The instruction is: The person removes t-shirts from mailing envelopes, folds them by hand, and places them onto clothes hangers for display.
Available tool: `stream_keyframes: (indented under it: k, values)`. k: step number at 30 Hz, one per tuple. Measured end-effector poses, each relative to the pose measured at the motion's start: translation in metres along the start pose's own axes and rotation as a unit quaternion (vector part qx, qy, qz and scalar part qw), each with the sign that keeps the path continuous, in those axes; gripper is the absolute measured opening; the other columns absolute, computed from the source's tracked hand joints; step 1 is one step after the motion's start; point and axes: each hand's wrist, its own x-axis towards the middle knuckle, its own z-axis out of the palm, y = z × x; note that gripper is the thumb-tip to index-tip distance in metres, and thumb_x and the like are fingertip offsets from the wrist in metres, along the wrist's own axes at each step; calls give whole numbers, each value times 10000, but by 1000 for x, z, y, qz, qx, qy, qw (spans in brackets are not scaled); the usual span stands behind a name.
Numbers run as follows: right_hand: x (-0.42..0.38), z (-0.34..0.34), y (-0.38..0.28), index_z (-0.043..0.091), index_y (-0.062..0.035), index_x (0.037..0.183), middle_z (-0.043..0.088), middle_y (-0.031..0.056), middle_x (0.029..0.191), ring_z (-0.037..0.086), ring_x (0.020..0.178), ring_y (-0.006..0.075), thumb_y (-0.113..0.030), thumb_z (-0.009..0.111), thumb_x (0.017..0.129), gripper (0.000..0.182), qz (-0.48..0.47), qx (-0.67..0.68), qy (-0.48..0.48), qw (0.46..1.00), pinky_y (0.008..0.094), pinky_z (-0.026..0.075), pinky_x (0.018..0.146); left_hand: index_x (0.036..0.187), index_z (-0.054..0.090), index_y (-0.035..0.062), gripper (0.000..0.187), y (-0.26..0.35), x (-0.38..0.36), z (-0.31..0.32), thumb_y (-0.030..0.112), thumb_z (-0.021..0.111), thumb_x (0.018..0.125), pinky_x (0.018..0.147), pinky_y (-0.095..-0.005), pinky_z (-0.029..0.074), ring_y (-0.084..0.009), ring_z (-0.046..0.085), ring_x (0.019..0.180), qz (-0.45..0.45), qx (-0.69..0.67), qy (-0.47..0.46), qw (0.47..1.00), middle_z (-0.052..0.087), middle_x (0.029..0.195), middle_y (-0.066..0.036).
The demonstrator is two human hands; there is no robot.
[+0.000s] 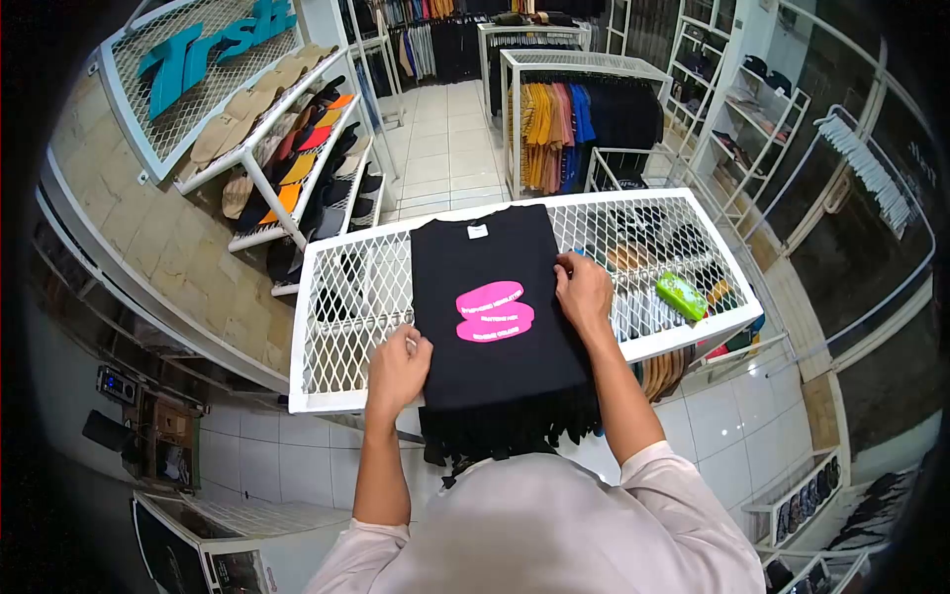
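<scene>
A black T-shirt point(495, 371) with a pink print and a white neck label lies front up, its sides folded in, on a white mesh-topped table point(327, 396). Its lower end, dark and ragged-looking, hangs over the near edge toward my body. At the shirt's left edge, my left hand point(400, 371) is closed with curled fingers, thumb against the cloth. Higher up on the opposite edge, my right hand point(586, 294) pinches the fabric between thumb and fingers. Some fingertips of both hands are hidden.
A bright green packet point(682, 296) rests on the table's right part. Shelves of caps point(287, 188) stand at the left. Beyond the table is a rack of hanging shirts point(544, 134). White hangers point(863, 173) hang on a rail at the right.
</scene>
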Motion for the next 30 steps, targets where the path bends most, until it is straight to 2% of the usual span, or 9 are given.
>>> stream_keyframes:
  k: [4,7,9,15,17,21,26,29,30]
  values:
    - [12,9,-3,744,-49,1064,737,190,1018,698,975,373,-290,729,867,311,61,-56,-71,994,469,538,875,932,681,-13,422,-6,12,4,405,635,889,711,-457,519,-399,682,738,-20,-15,-59,998,685,711,-195]
    - [25,13,-5,738,-45,1088,730,185,1084,681,1051,365,-426,727,858,445,127,-81,-127,980,481,526,910,1039,681,-87,625,-11,46,11,515,696,873,677,-371,513,-249,682,680,-31,-39,-41,998,673,705,-148]
    - [33,21,3,734,-23,1053,730,203,1049,687,1026,370,-453,687,874,468,110,-34,-145,983,468,532,897,1107,669,-110,667,-20,74,20,503,742,856,687,-362,531,-232,682,679,3,-33,8,999,705,795,-151]
    - [58,48,8,702,22,977,724,247,1006,674,1020,424,-371,667,841,418,143,90,-99,981,454,516,911,1268,589,-103,660,-28,148,51,332,822,830,645,-323,557,-204,705,777,-81,-286,-12,955,723,982,-152]
    - [65,53,4,700,35,1038,722,259,1017,673,1047,420,-401,696,839,479,187,94,-62,976,443,512,934,1264,578,-102,623,-15,154,43,266,824,825,649,-315,572,-204,713,800,-165,-403,-97,895,722,993,-166]
    - [79,51,-4,747,-44,1076,695,243,1164,672,1042,424,-390,741,850,413,125,-2,-123,985,458,538,895,1122,646,-53,363,-17,170,56,191,762,880,692,-325,592,-210,711,797,-142,-471,-110,864,719,962,-145]
    - [58,46,-27,728,-10,1021,701,223,996,677,910,408,-260,663,896,286,-107,-79,46,990,496,535,802,1091,673,-8,249,-15,175,61,191,694,945,662,-312,574,-187,696,766,-113,-495,-83,857,719,942,-113]
    - [64,58,-25,721,2,1054,705,244,1036,673,951,433,-289,650,907,333,-34,5,31,999,499,529,835,1101,675,2,250,-12,181,63,218,662,977,686,-308,564,-176,691,788,-105,-486,-89,863,720,956,-101]
    - [72,63,-17,713,21,1075,705,278,1068,671,1001,444,-348,649,920,406,34,17,-59,998,499,524,873,1111,672,1,267,-13,182,65,238,651,991,714,-305,560,-171,690,815,-114,-486,-112,859,720,972,-95]
